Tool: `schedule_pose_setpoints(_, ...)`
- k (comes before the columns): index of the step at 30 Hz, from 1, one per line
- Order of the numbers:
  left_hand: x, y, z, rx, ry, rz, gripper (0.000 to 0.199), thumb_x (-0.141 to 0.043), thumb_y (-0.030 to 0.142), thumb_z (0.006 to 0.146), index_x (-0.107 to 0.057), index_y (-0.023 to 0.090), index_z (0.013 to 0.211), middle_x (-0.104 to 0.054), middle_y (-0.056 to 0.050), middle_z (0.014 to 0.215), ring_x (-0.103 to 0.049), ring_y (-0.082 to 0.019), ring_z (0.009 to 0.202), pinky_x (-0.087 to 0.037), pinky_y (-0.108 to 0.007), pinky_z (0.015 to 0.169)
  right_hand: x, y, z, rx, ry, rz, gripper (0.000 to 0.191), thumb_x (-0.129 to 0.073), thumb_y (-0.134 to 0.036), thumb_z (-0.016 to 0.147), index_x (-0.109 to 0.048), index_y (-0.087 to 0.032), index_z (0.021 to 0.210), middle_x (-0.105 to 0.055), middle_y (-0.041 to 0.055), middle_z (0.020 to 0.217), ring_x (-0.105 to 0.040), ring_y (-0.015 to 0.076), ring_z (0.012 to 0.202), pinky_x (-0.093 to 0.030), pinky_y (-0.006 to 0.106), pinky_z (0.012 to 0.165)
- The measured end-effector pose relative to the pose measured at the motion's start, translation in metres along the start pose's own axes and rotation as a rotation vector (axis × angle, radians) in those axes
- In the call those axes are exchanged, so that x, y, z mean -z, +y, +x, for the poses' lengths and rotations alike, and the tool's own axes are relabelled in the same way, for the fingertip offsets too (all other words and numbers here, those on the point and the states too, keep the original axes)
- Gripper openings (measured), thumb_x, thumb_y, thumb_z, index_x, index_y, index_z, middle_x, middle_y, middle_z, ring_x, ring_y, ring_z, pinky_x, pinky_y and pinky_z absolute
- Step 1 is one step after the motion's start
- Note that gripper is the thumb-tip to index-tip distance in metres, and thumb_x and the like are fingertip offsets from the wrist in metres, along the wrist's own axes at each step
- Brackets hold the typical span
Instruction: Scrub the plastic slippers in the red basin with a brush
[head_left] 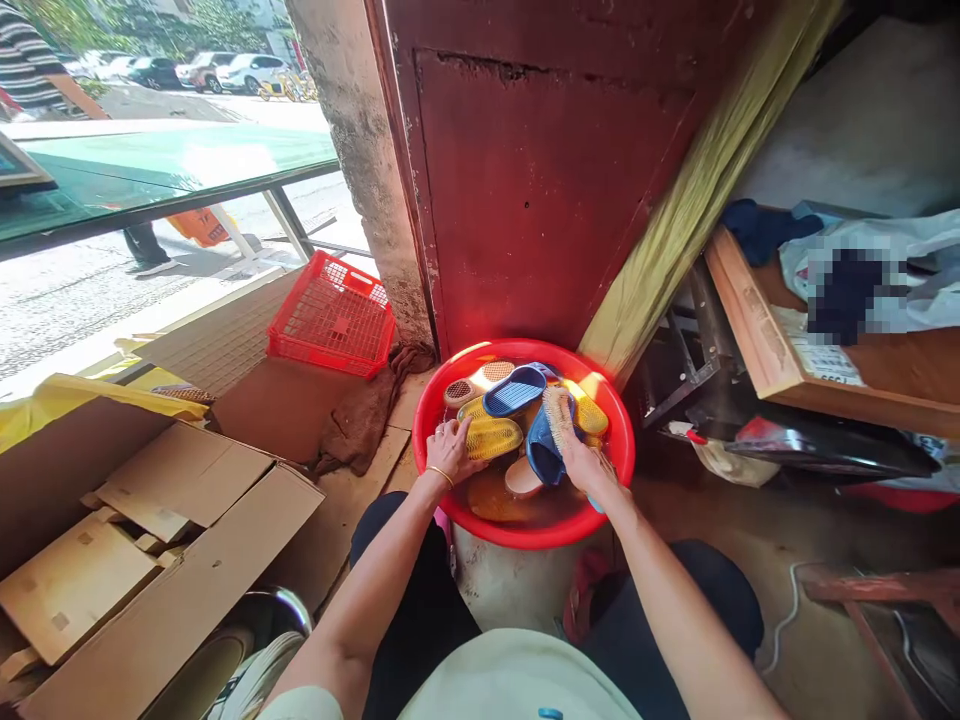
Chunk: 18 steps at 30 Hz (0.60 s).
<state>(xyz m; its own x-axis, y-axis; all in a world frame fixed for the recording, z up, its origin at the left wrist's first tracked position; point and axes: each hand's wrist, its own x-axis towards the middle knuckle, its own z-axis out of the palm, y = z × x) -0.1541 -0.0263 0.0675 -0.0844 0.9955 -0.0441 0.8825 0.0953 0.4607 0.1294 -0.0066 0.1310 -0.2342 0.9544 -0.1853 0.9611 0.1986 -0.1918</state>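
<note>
A round red basin point(517, 537) in front of me holds water and several slippers. My left hand point(448, 452) grips the near end of a yellow slipper point(495, 438), lying sole up at the basin's left side. In my right hand point(587, 466) is a scrubbing brush point(556, 412), its pale bristles facing left. The brush is over a dark blue slipper point(545, 455), and I cannot tell whether they touch. A blue slipper point(514, 390) lies behind, with another yellow slipper point(591, 413) at the right. A pinkish sole point(523, 477) shows near the front.
A red plastic crate point(334, 315) stands on the left behind brown cloth point(360, 425). Cardboard boxes point(187, 480) fill the near left. A maroon door point(517, 190) rises behind the basin. On the right are a wooden drawer point(772, 330) and a yellowish curtain point(682, 220).
</note>
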Motion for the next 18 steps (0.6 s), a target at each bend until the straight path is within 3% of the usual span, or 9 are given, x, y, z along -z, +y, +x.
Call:
schedule_pose_setpoints(4, -0.008, 0.012, -0.005, 0.113, 0.018, -0.02, 0.102, -0.077, 0.066, 0.066, -0.036, 0.026, 0.151, -0.047, -0.021, 0.144, -0.042, -0.042, 0.133, -0.037, -0.05, 0.105, 0.003, -0.041, -0.005, 0.034, -0.107, -0.018, 0.058, -0.035, -0.034, 0.102, -0.028, -0.029, 0.159, -0.075, 0.0144, 0.11, -0.072, 0.0289, 0.101, -0.052, 0.038, 0.085)
schedule_pose_setpoints(8, -0.023, 0.012, 0.001, 0.32, -0.045, -0.206, 0.076, -0.071, 0.064, 0.074, -0.055, 0.019, 0.133, -0.06, -0.018, 0.126, -0.059, -0.033, 0.117, -0.046, -0.038, 0.093, -0.021, -0.078, -0.005, 0.061, -0.173, -0.059, 0.055, -0.037, -0.02, 0.098, -0.042, -0.015, 0.152, -0.073, 0.0217, 0.111, -0.07, 0.0302, 0.108, -0.05, 0.037, 0.09)
schedule_pose_setpoints(11, -0.032, 0.002, 0.006, 0.455, -0.104, -0.469, 0.043, -0.078, 0.05, 0.072, -0.07, 0.017, 0.097, -0.069, -0.01, 0.096, -0.065, -0.027, 0.097, -0.047, -0.031, 0.08, -0.04, -0.081, 0.004, 0.059, -0.197, -0.062, 0.05, -0.034, -0.012, 0.095, -0.054, -0.008, 0.141, -0.071, 0.0248, 0.116, -0.068, 0.0294, 0.112, -0.048, 0.037, 0.093)
schedule_pose_setpoints(14, -0.04, -0.005, 0.008, 0.541, -0.145, -0.722, 0.026, -0.083, 0.036, 0.066, -0.067, 0.016, 0.066, -0.061, -0.002, 0.064, -0.062, -0.021, 0.073, -0.044, -0.027, 0.065, -0.054, -0.075, 0.019, 0.036, -0.242, -0.048, 0.05, -0.035, -0.012, 0.095, -0.053, -0.011, 0.142, -0.071, 0.0235, 0.116, -0.068, 0.0288, 0.112, -0.048, 0.038, 0.093)
schedule_pose_setpoints(18, -0.05, -0.006, 0.01, 0.603, -0.045, -0.939, 0.021, -0.083, 0.024, 0.062, -0.065, 0.014, 0.058, -0.055, 0.001, 0.054, -0.054, -0.015, 0.056, -0.04, -0.026, 0.054, -0.073, -0.075, 0.027, 0.019, -0.269, -0.001, 0.053, -0.03, -0.017, 0.098, -0.046, -0.012, 0.148, -0.073, 0.0215, 0.112, -0.071, 0.0278, 0.106, -0.05, 0.036, 0.087)
